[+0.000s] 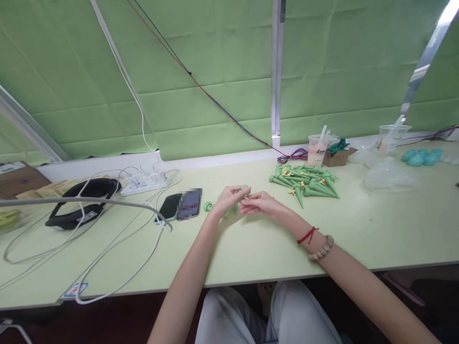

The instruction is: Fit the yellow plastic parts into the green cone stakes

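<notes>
My left hand [228, 198] is curled closed around a green plastic spike part, a bit of which shows above its fingers. My right hand [264, 203] meets it, thumb and fingertips pinched together; whatever small piece they grip is too hidden to name. More green plastic parts lie under and behind the left hand, with a green cap [207, 206] just left of it. To the right rests a pile of green watering spikes [319, 184], several with small yellow valves [291, 191] on them.
Two phones [189, 204] lie left of my hands, near a white power strip [145, 182], loose white cables and a black headset [84, 203]. Behind the pile stand a drink cup [317, 152] and a small cardboard box [337, 157]. Teal pieces [418, 158] sit far right.
</notes>
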`<state>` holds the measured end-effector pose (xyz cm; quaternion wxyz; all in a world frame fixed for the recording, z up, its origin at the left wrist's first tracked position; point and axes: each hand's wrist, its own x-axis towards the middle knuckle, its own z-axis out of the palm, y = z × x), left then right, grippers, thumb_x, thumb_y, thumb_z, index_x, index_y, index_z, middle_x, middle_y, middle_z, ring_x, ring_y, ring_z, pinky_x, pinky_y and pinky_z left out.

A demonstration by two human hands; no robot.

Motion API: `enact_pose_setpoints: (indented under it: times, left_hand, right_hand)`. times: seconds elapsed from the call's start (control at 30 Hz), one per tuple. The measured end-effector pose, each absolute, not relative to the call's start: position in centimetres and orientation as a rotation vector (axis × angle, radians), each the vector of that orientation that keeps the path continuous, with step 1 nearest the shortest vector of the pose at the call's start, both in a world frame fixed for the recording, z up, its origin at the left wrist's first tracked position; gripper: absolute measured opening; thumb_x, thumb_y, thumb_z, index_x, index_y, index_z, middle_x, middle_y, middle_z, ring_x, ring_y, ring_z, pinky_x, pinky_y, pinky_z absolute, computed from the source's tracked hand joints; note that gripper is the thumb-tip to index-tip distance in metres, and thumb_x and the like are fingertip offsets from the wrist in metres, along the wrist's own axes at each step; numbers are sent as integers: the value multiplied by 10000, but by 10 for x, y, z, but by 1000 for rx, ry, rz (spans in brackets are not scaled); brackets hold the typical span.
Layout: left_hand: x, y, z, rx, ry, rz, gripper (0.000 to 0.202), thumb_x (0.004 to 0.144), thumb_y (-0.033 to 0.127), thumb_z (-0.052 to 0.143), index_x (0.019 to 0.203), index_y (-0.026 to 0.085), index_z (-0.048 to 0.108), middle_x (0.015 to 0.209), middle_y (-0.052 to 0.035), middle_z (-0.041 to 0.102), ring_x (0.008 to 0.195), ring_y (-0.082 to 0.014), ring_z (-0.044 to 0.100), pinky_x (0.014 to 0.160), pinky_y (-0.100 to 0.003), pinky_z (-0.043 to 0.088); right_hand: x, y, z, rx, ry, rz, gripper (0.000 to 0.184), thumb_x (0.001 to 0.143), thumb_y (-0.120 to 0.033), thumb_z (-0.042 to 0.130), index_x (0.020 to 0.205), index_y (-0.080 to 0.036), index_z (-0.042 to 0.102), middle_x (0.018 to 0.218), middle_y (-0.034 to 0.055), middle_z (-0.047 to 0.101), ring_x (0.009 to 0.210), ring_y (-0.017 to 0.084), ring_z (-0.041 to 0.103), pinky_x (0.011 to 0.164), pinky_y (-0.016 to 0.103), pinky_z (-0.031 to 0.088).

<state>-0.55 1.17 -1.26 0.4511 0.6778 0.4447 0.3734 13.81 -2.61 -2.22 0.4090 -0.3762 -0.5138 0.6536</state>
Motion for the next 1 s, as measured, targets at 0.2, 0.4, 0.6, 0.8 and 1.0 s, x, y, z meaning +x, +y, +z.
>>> enact_pose_setpoints:
  times: [0.2,0.4,0.6,0.8,1.0]
  left_hand:
    - [-7,10,-15,1749,1190,930,429,646,545,602,724,132,689,614,-17,563,571,-102,456,535,-208,340]
    - [-3,8,-14,1707,1170,1079,464,654,567,591,721,113,660,515,15,460,449,-58,328,425,-202,254]
    - [-4,3,-5,1555,1080,975,561,690,620,528,971,146,636,477,43,400,362,-52,336,350,-191,213]
    - [-6,1,-5,1460,1008,946,570,714,650,475,999,175,611,487,49,408,332,-32,313,319,-173,199]
    - [-2,-4,-1,1487,994,884,552,710,626,504,946,141,618,530,24,457,364,-34,375,313,-159,196]
  right_hand:
    - [127,-21,-34,-1128,-1508,1114,166,688,-198,636,541,-125,616,580,25,638,639,159,638,665,249,504]
    - [128,-21,-34,-1049,-1419,1216,151,749,-271,604,686,-135,618,676,33,646,619,143,629,632,254,508]
    - [128,-25,-24,-719,-1070,1858,315,849,-411,488,744,-129,581,641,27,630,495,111,581,593,288,531]
    - [128,-29,-22,-403,-799,2205,295,928,-294,382,873,-113,608,674,17,654,554,83,612,667,241,521]
    - [128,-30,-17,-532,-790,2131,220,887,-206,474,797,-82,633,654,31,648,529,62,590,663,212,530]
